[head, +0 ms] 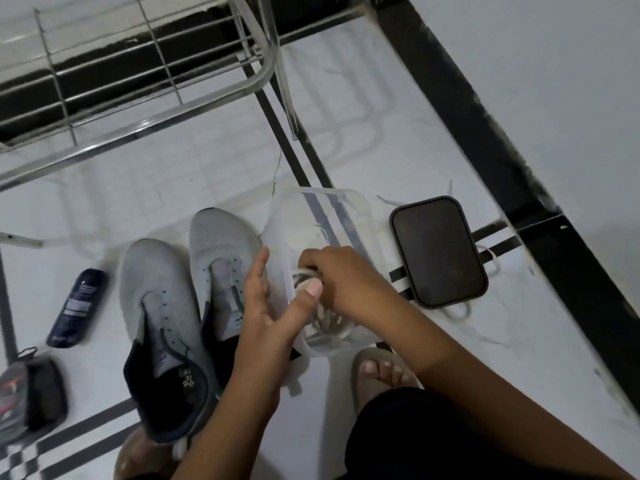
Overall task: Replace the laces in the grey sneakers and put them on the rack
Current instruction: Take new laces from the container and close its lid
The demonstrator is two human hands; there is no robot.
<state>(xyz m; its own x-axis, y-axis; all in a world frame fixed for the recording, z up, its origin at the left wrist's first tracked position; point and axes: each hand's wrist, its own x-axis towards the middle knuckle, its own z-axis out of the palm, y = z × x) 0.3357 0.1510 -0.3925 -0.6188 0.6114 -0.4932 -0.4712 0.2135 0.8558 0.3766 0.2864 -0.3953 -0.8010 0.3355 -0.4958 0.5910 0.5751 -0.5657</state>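
Lying side by side on the white tiled floor, two laceless grey mesh sneakers just left of both hands, left hand open with thumb against clear plastic tub, right hand pinching coiled white laces inside it

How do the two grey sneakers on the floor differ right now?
The left grey knit sneaker sits nearer the camera, in full view, a dark cord trailing over its tongue. The right grey knit sneaker lies further forward, its heel hidden behind the left hand. Both show empty eyelets and point toward the wire rack.
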